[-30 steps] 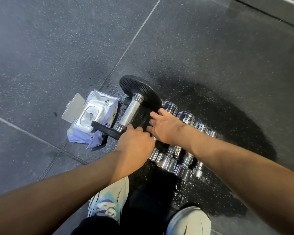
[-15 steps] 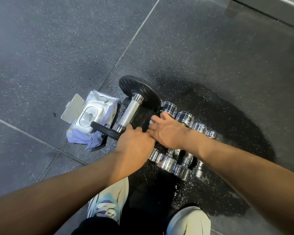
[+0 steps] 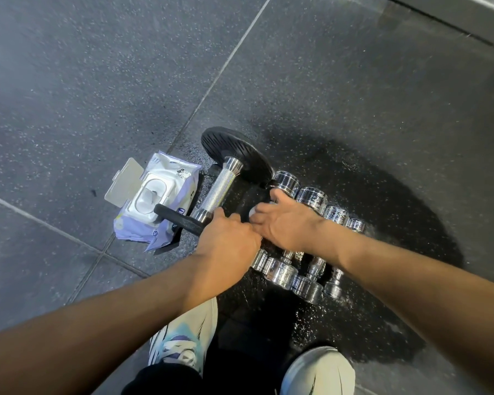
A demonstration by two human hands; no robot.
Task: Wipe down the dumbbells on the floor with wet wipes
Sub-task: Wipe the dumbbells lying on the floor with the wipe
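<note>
A dumbbell with a knurled chrome handle [image 3: 220, 189] and black plates [image 3: 234, 155] lies on the dark floor. My left hand [image 3: 228, 238] grips its near plate [image 3: 177, 218]. To its right, several small chrome dumbbells [image 3: 311, 196] lie side by side on a wet patch. My right hand [image 3: 285, 220] presses down over the leftmost one, next to my left hand. A small bit of white wet wipe [image 3: 253, 212] shows under its fingers; the rest is hidden.
A purple-and-white wet wipes pack [image 3: 154, 201] with its lid flipped open lies left of the plate dumbbell, touching the near plate. My two shoes [image 3: 183, 337] stand just below. Pale seams cross the speckled rubber floor [image 3: 97, 81].
My right hand has slid slightly toward me along the chrome dumbbell, closer to my left hand. My left hand has stayed on the near plate.
</note>
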